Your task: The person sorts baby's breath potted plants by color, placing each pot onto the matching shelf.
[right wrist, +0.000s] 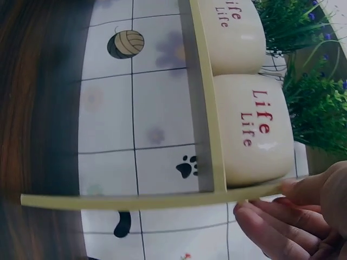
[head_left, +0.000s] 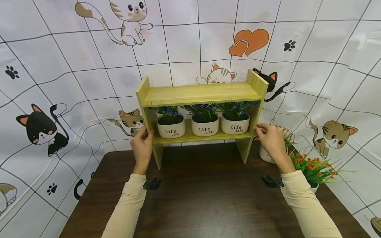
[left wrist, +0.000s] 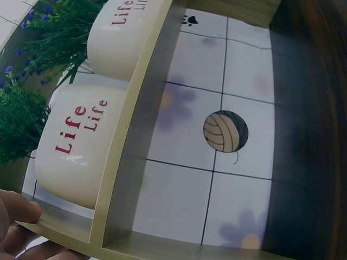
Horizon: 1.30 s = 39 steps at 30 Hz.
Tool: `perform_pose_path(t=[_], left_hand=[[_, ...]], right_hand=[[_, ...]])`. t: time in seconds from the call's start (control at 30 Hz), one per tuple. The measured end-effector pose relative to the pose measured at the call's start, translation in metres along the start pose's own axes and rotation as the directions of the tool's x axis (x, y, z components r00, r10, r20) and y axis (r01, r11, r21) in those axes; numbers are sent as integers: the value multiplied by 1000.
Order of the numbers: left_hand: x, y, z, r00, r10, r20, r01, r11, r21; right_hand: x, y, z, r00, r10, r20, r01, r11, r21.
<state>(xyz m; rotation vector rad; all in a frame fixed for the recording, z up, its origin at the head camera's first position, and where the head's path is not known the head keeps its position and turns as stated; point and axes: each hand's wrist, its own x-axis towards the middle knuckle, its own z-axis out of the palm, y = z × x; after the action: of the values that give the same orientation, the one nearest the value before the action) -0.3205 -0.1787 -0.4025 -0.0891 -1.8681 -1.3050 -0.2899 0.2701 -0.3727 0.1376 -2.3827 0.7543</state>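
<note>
A light wooden shelf (head_left: 202,93) stands upright on the dark table, with three white "Life" pots (head_left: 205,127) of purple-flowered plants on its middle board. My left hand (head_left: 142,147) pinches the shelf's left side panel at about that board's height; in the left wrist view its thumb (left wrist: 21,208) lies on the panel's inner side. On the opposite side my right hand (head_left: 272,142) holds the right side panel (right wrist: 135,201) between thumb and fingers, seen in the right wrist view beside a pot (right wrist: 255,130). The shelf's top board carries nothing.
Two white pots with orange-flowered plants (head_left: 315,168) stand on the table (head_left: 202,198) to the right, one behind the other, close to my right forearm. A cat-patterned, grid-lined sheet (head_left: 184,43) hangs behind the shelf and along both sides.
</note>
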Motion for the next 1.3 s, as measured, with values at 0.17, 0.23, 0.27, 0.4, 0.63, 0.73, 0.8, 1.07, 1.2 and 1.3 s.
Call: perform_pose_path(t=[0.17,0.23,0.27,0.4,0.63,0.73,0.8,1.07,1.2,1.3], left_hand=[[1,-1,0,1000,-14,-1,14,1000,15],[1,-2,0,1000,-19,-1,19,1000,3],[0,-3,0,1000,-20,2,20,1000,-3],[-1,-4,1,1000,-23,9,24,999,-33],[-2,-6,2,999,-30,12,31,998,-54],[-1,-6,2,1000,-24,12,25,998,-53],[-1,-6,2,1000,-22,13,23,998,-53],[-1,-5,1,1000,-21,11,21,998,-65],[-2,-4,1,999,-34,13,35,997,-64],[-2,-4,0,999,-41,13,42,997,-67]], right_hand=[[-6,5,-12,1000,22,19,-22,1000,16],[-9,6,-17,999,27,27,-28,999,27],[-11,7,-19,999,26,26,-27,999,25],[-17,10,-29,1000,17,5,-17,1000,-14],[-28,17,-46,999,11,-46,-14,997,-80],[-34,20,-56,998,9,-58,-15,994,-105],[-38,22,-63,997,-1,-72,-8,992,-124],[-53,35,-88,996,26,-82,-40,984,-174],[-62,43,-100,995,52,-80,-67,979,-194],[-70,49,-109,994,66,-88,-84,975,-208]])
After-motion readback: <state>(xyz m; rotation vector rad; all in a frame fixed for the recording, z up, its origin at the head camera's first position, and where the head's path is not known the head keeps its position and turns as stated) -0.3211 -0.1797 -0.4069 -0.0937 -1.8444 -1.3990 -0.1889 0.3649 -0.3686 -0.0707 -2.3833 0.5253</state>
